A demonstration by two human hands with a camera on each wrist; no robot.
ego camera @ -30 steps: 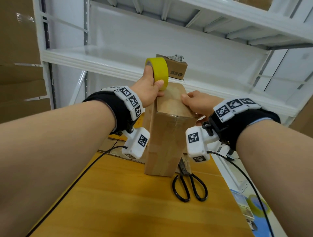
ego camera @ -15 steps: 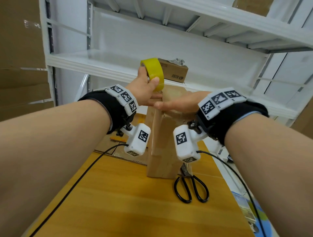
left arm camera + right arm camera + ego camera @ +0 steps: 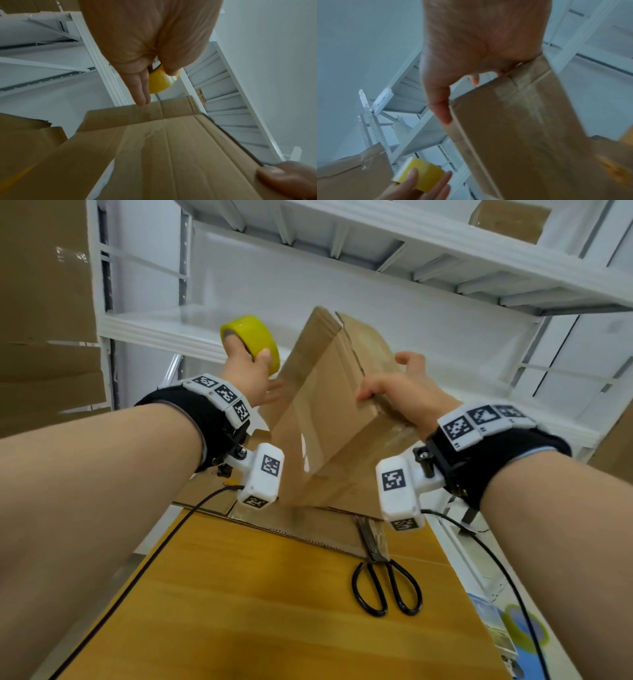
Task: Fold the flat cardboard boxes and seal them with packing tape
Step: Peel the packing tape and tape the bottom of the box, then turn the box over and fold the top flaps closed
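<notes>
A brown cardboard box [image 3: 318, 419] is folded up and held tilted above the table, with one end pointing up and away. My right hand [image 3: 394, 392] grips its right edge, thumb on the near face [image 3: 443, 108] and fingers behind. My left hand [image 3: 253, 368] holds a yellow tape roll [image 3: 250, 344] left of the box, thumb on the roll's outer face; its lower fingers [image 3: 142, 92] stretch straight toward the box's side [image 3: 171, 148]. The roll [image 3: 159, 82] also shows in the right wrist view [image 3: 423, 174]. Shiny clear tape runs along the box's seam [image 3: 518, 97].
Black-handled scissors [image 3: 383, 583] lie on the wooden table [image 3: 257, 611], blades toward a flat cardboard sheet [image 3: 308, 522] under the box. White metal shelving [image 3: 171, 330] stands behind. Brown cartons [image 3: 44, 302] fill the left. Cables trail from both wrists.
The box stood upright on the table; it is now lifted and tipped over in my right hand. My left hand with the tape roll has come off its top and moved left.
</notes>
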